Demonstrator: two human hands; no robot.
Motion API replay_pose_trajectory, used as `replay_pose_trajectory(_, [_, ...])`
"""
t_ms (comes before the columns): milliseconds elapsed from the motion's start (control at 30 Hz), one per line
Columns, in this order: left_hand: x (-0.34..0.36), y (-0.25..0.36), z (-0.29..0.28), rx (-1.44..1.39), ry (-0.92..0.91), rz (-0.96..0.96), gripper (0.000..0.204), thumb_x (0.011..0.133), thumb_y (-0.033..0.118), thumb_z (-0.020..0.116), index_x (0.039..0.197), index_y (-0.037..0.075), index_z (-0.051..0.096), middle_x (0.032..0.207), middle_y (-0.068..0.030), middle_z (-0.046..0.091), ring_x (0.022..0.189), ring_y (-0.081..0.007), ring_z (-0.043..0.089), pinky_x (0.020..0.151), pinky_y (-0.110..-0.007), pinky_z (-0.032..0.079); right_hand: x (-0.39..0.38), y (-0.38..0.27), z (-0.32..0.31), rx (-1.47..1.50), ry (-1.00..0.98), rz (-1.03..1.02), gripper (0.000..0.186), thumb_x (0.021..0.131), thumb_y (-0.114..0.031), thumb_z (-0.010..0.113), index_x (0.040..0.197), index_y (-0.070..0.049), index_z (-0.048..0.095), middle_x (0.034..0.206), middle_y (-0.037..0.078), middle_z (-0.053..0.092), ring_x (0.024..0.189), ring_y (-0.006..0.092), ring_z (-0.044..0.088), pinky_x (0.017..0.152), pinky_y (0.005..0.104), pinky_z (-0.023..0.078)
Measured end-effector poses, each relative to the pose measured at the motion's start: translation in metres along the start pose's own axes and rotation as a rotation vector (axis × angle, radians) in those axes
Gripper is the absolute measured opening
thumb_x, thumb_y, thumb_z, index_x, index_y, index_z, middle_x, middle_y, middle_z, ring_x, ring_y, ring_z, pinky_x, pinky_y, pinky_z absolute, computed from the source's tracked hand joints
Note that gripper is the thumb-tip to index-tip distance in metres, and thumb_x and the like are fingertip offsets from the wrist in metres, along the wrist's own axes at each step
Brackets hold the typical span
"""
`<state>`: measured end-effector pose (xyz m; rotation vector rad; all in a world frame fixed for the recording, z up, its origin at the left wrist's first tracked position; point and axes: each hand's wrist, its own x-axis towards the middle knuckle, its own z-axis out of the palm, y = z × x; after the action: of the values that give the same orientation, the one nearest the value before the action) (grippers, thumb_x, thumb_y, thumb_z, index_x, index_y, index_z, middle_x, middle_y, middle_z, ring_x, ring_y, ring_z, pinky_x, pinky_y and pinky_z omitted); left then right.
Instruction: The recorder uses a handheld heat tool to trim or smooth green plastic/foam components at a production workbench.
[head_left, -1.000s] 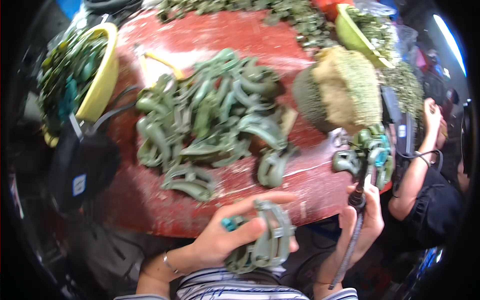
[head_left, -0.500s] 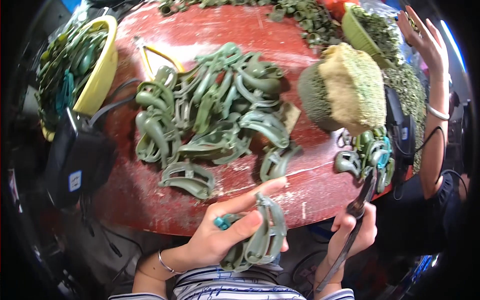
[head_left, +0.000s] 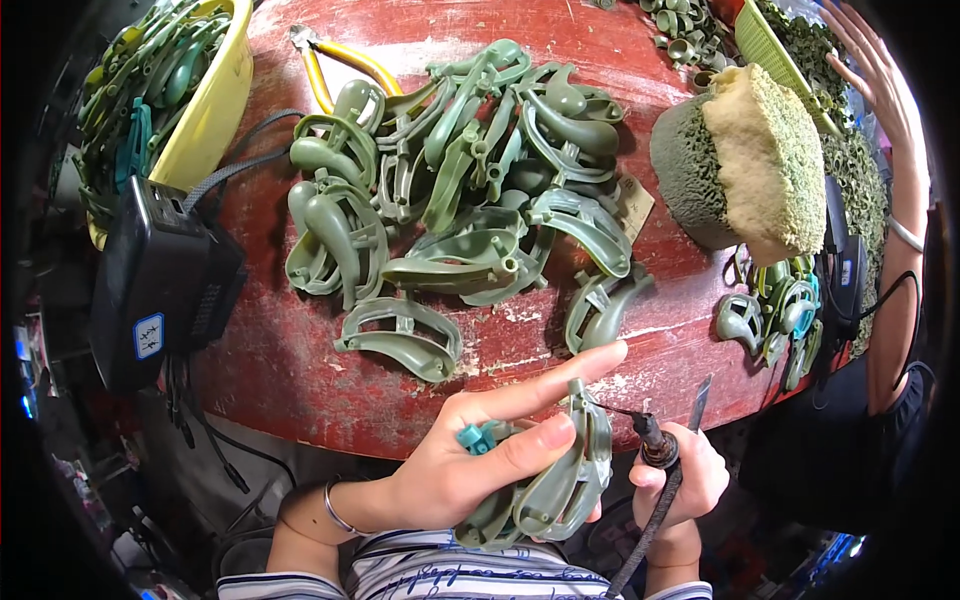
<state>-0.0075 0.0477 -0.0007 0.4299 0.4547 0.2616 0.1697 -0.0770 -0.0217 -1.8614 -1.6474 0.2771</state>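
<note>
Low in front of me, my left hand [head_left: 490, 440] is closed around curved, hollow green plastic parts [head_left: 565, 470], its index finger stretched out. A small teal piece [head_left: 477, 438] pokes out between its fingers. My right hand [head_left: 692, 480] grips what looks like a soldering iron [head_left: 655, 445] with a dark braided cord; its thin tip lies close to the held parts, and I cannot tell whether it touches. A narrow metal blade [head_left: 702, 402] also sticks up from that hand. Beyond my hands, a pile of similar green plastic parts [head_left: 470, 170] covers the red table [head_left: 290, 370].
Yellow-handled cutters [head_left: 345, 62] lie behind the pile. At left stand a yellow basket [head_left: 225, 100] of green parts and a black box [head_left: 150, 290] with cables. At right are a crusted green-and-yellow block [head_left: 745, 160], a smaller parts pile [head_left: 780, 310] and another person's raised arm [head_left: 895, 200].
My right hand has swung the iron leftward from the small pile at right to the held parts. My left hand keeps its hold. The whole view has shifted slightly.
</note>
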Motion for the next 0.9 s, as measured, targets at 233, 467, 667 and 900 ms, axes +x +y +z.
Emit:
replay_pose_trajectory(233, [0.0011,0.0001,0.0012,-0.01,-0.003,-0.017,0.049,0.092,0.018,0.042,0.136,0.006,0.024,0.089,-0.0031,0.057,0.077,-0.0087,0.055,0.074,-0.023,0.046,0.004,-0.0003,-0.0028,-0.041,-0.025,-0.029,0.048,0.071,-0.042,0.068,0.084,0.003,0.055,0.056,0.006,0.055,0.045,0.0185,0.055,0.042,0.0262,0.044])
replay_pose_trajectory(467, [0.0016,0.0,-0.0002,-0.028,-0.008,-0.004,0.049,0.092,0.018,0.042,0.136,0.005,0.024,0.092,-0.003,0.056,0.078,-0.0084,0.055,0.075,-0.024,0.046,0.004,-0.0002,-0.0013,-0.053,-0.027,-0.012,0.049,0.07,-0.042,0.068,0.083,0.003,0.056,0.057,0.007,0.055,0.046,0.0195,0.056,0.042,0.0266,0.045])
replay_pose_trajectory(667, [0.0019,-0.0006,0.0007,-0.026,0.001,0.001,0.049,0.092,0.018,0.042,0.136,0.005,0.024,0.094,-0.003,0.056,0.079,-0.0083,0.055,0.075,-0.024,0.046,0.0045,-0.0007,-0.0023,-0.066,-0.021,-0.01,0.049,0.069,-0.042,0.069,0.083,0.003,0.057,0.058,0.007,0.056,0.046,0.0197,0.057,0.043,0.0266,0.045])
replay_pose_trajectory(900, [0.002,-0.0003,-0.0008,-0.041,-0.021,0.0,0.049,0.092,0.018,0.042,0.136,0.004,0.024,0.093,-0.0026,0.056,0.08,-0.0081,0.055,0.075,-0.024,0.046,0.0063,-0.0022,-0.0017,-0.054,-0.017,-0.004,0.048,0.068,-0.041,0.07,0.082,0.003,0.057,0.057,0.006,0.055,0.046,0.0192,0.056,0.043,0.0261,0.044])
